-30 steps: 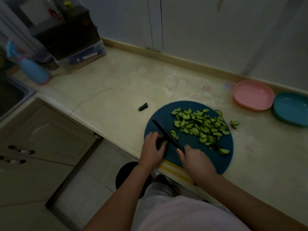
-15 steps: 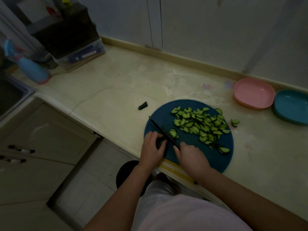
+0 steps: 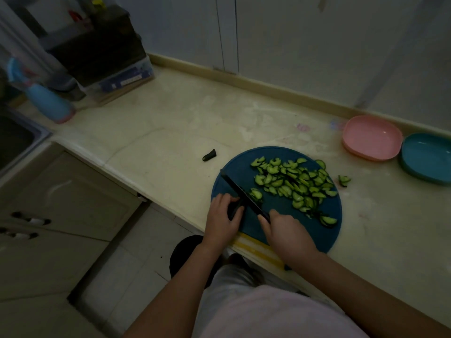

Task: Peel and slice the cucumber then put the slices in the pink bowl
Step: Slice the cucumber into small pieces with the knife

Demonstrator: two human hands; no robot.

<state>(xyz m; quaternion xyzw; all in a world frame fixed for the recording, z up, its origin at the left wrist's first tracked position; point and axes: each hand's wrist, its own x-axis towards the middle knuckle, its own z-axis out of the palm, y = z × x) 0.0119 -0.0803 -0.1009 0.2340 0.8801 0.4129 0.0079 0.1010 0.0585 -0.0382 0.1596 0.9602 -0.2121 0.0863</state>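
The board (image 3: 273,211) reaches the counter edge right under my wrists, so leaning on it could tip it. The pink bowl (image 3: 372,137) sits well beyond my right fingers and holds nothing yet, so I could drop slices on the way over. My right hand (image 3: 285,230) is clamped round the knife (image 3: 240,192) handle. My left hand (image 3: 223,215) curls over the last dark cucumber stub (image 3: 233,209), fingertips just beside the blade. The stub is short, so I think a slip or roll could bring the edge onto them.

I count one board, one pink bowl, one blue bowl (image 3: 427,158), one knife, one stub, one cut-off end (image 3: 209,156) beyond my left fingers, and one stray piece (image 3: 344,179) off the board. The slices (image 3: 295,184) beyond the blade are too many to count.
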